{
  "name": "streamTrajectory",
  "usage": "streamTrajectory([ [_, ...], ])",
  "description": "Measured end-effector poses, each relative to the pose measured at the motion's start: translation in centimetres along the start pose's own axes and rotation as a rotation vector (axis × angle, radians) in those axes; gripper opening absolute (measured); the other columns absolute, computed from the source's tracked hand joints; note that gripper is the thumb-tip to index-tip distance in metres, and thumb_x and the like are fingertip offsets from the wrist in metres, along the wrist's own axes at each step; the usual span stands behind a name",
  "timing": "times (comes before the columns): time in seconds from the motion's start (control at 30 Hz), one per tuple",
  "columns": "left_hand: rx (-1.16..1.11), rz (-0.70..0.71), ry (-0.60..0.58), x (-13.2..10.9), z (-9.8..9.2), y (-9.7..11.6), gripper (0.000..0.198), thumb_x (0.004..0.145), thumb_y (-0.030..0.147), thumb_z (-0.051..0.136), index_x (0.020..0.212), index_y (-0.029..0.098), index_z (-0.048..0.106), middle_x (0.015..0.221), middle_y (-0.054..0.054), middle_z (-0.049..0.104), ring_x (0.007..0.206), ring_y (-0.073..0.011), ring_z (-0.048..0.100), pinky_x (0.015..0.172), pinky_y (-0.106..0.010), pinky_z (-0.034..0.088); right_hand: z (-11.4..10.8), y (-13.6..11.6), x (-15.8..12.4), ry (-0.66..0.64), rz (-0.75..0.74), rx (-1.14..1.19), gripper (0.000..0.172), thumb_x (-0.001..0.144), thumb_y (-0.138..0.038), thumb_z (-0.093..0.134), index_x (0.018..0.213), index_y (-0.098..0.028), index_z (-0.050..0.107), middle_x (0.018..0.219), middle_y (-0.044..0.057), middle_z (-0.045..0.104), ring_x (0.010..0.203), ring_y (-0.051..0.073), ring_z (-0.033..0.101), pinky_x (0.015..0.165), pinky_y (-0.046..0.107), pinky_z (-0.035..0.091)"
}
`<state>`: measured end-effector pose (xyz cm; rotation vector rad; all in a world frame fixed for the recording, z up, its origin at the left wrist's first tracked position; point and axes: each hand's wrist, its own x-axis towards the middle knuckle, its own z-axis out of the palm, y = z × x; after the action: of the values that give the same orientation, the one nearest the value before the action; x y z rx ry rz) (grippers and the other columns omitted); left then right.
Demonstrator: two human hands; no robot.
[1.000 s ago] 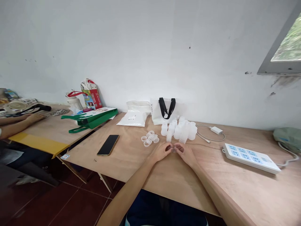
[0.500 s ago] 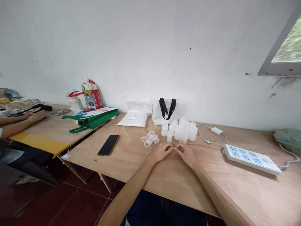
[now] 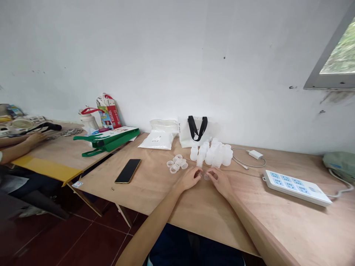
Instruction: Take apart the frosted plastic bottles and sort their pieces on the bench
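My left hand (image 3: 190, 178) rests low over the table with its fingers curled and thumb close to them. Something small and clear may be at those fingertips, too small to make out. Opposite it, my right hand (image 3: 221, 181) has thumb and forefinger at the edge of a small clear round plastic cap (image 3: 206, 177) between the hands. Just beyond stand a ribbed clear stack (image 3: 199, 161) and a cluster of translucent white plastic bottles (image 3: 211, 153). Several clear plastic rings (image 3: 177, 163) lie heaped to the left of my hands.
A phone (image 3: 128, 171) lies left on the table (image 3: 155, 192). Behind are a white packet (image 3: 158, 139) and a white bag (image 3: 184, 135) with black handles. To the right are a cable with adapter (image 3: 255, 154) and a power strip (image 3: 296, 187). A co-worker's hand (image 3: 36, 138) is far left.
My fingertips have moved slightly apart, and more of the clear round cap shows between them. The co-worker's hand at far left has shifted a little left.
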<state>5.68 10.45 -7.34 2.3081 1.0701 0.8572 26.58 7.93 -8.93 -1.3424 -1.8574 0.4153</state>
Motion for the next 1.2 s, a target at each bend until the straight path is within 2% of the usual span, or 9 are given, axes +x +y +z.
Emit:
streamTrajectory([
  [0.2, 0.010, 0.055, -0.017, 0.4, 0.1, -0.3, 0.020, 0.097, 0.026, 0.048, 0.101, 0.020, 0.067, 0.104, -0.006, 0.071, 0.099, -0.0215, 0.062, 0.090, -0.033, 0.049, 0.2, 0.5, 0.1, -0.028, -0.005, -0.011, 0.029, 0.096, -0.048, 0.047, 0.098, -0.029, 0.069, 0.107, 0.005, 0.070, 0.092, 0.024, 0.067, 0.082, 0.038, 0.053],
  [0.37, 0.007, 0.062, -0.014, 0.4, 0.1, -0.3, 0.020, 0.098, 0.028, 0.050, 0.103, 0.021, 0.068, 0.106, -0.005, 0.072, 0.100, -0.0215, 0.062, 0.092, -0.034, 0.049, 0.2, 0.4, 0.1, -0.020, -0.009, 0.002, 0.029, 0.095, -0.047, 0.048, 0.098, -0.029, 0.071, 0.109, 0.005, 0.071, 0.094, 0.023, 0.067, 0.083, 0.038, 0.053],
  [0.67, 0.032, 0.086, 0.003, 0.4, -0.2, 0.1, 0.019, 0.098, 0.032, 0.052, 0.101, 0.021, 0.068, 0.104, -0.005, 0.071, 0.100, -0.0214, 0.062, 0.090, -0.033, 0.048, 0.1, 0.0, 0.0, 0.028, -0.006, 0.006, 0.029, 0.092, -0.050, 0.052, 0.092, -0.028, 0.070, 0.102, 0.005, 0.071, 0.093, 0.024, 0.066, 0.084, 0.037, 0.051],
  [0.83, 0.061, 0.084, -0.034, 0.4, -0.2, 0.1, 0.017, 0.097, 0.033, 0.055, 0.098, 0.021, 0.068, 0.102, -0.005, 0.071, 0.098, -0.0218, 0.062, 0.090, -0.033, 0.048, 0.3, 0.5, 0.0, -0.002, 0.039, -0.041, 0.026, 0.089, -0.050, 0.056, 0.085, -0.027, 0.068, 0.092, 0.003, 0.071, 0.082, 0.022, 0.066, 0.075, 0.035, 0.051],
  [1.0, 0.072, 0.087, -0.014, 0.4, -0.2, 0.0, 0.017, 0.097, 0.033, 0.055, 0.100, 0.022, 0.068, 0.104, -0.004, 0.071, 0.099, -0.0215, 0.062, 0.089, -0.032, 0.048, 0.4, 0.9, 0.1, 0.012, 0.035, -0.028, 0.027, 0.088, -0.051, 0.057, 0.084, -0.027, 0.067, 0.095, 0.004, 0.071, 0.087, 0.024, 0.066, 0.076, 0.035, 0.051],
  [1.2, 0.088, 0.074, -0.024, 0.5, 0.0, -0.1, 0.014, 0.096, 0.031, 0.058, 0.096, 0.022, 0.068, 0.103, -0.003, 0.072, 0.097, -0.0214, 0.063, 0.087, -0.032, 0.047, 0.4, 1.2, 0.2, -0.004, 0.084, -0.052, 0.025, 0.087, -0.048, 0.059, 0.078, -0.026, 0.066, 0.089, 0.004, 0.072, 0.083, 0.023, 0.065, 0.075, 0.035, 0.049],
])
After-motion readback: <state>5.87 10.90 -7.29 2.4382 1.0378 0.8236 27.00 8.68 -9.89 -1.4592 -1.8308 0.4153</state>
